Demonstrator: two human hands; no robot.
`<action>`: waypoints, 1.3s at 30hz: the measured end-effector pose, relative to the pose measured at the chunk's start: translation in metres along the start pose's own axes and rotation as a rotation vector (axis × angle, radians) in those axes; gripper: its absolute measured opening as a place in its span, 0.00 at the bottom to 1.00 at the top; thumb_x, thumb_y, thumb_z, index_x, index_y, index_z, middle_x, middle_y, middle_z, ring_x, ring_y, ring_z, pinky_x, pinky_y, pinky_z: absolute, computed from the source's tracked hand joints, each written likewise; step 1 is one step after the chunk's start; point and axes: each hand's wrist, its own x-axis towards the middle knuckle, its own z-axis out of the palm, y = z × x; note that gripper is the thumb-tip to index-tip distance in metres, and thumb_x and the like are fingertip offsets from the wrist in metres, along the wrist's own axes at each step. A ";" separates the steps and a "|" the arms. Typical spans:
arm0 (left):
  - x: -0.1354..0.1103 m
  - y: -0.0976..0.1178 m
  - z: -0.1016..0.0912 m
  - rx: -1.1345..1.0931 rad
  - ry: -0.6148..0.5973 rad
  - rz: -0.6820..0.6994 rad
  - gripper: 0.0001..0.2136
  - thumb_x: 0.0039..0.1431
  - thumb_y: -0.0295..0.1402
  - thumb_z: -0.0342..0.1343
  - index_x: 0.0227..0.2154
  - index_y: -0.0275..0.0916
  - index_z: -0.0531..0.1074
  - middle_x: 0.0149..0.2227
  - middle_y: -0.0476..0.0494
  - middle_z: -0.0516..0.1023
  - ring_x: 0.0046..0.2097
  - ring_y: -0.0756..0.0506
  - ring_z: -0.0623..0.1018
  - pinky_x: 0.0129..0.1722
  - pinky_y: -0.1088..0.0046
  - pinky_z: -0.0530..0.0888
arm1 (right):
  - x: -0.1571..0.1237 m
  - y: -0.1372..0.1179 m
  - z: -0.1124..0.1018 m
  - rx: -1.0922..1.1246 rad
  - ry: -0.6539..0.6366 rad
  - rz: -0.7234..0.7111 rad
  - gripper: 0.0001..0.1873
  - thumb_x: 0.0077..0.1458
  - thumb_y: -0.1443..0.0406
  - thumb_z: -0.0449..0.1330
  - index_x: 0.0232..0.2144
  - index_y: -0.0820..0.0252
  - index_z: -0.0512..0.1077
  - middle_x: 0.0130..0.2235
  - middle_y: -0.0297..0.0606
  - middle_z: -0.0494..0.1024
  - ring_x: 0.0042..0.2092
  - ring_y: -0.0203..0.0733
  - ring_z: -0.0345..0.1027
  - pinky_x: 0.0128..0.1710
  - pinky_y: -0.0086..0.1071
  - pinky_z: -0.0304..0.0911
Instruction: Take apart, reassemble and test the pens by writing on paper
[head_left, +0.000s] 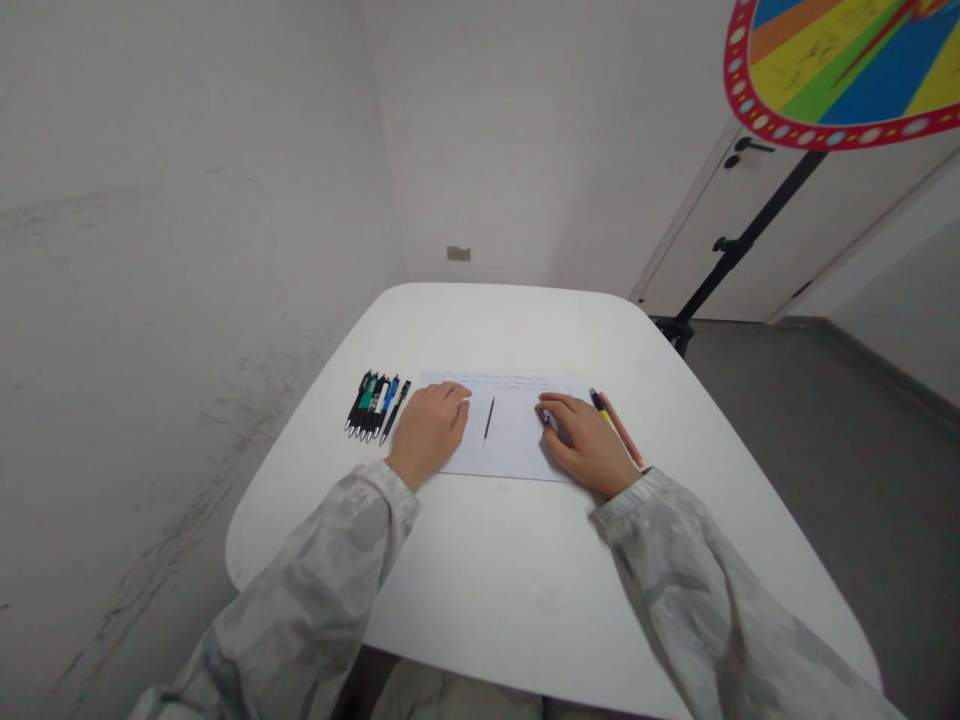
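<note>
A white sheet of paper with lines of small text near its top lies on the table. On its middle rests a thin dark pen refill, apart from both hands. My left hand lies flat over the paper's left side, fingers stretched out and holding nothing. At the paper's right side, my right hand is curled, palm down. Something small and dark shows under its fingertips, too hidden to name. Left of my left hand lies a row of several pens, black, green, white and blue.
Beside my right hand lie a black-and-yellow pen or marker and a pinkish stick-shaped item. The white table has rounded corners, with a wall to its left. A colourful wheel on a black stand is at right, before a door.
</note>
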 end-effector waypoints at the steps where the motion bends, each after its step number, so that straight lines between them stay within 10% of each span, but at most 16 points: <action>1: -0.001 0.003 0.000 -0.018 0.007 0.019 0.11 0.78 0.33 0.49 0.53 0.40 0.75 0.54 0.40 0.82 0.55 0.39 0.79 0.58 0.57 0.73 | 0.000 0.000 0.000 -0.001 0.001 0.000 0.20 0.62 0.68 0.58 0.55 0.57 0.77 0.60 0.50 0.80 0.62 0.59 0.74 0.66 0.57 0.67; 39: -0.005 0.019 0.003 0.009 -0.180 0.212 0.06 0.74 0.31 0.57 0.43 0.41 0.80 0.42 0.42 0.83 0.48 0.40 0.80 0.53 0.57 0.72 | 0.005 -0.009 -0.001 0.076 0.033 -0.120 0.09 0.69 0.61 0.62 0.50 0.51 0.77 0.56 0.45 0.83 0.58 0.55 0.77 0.69 0.61 0.62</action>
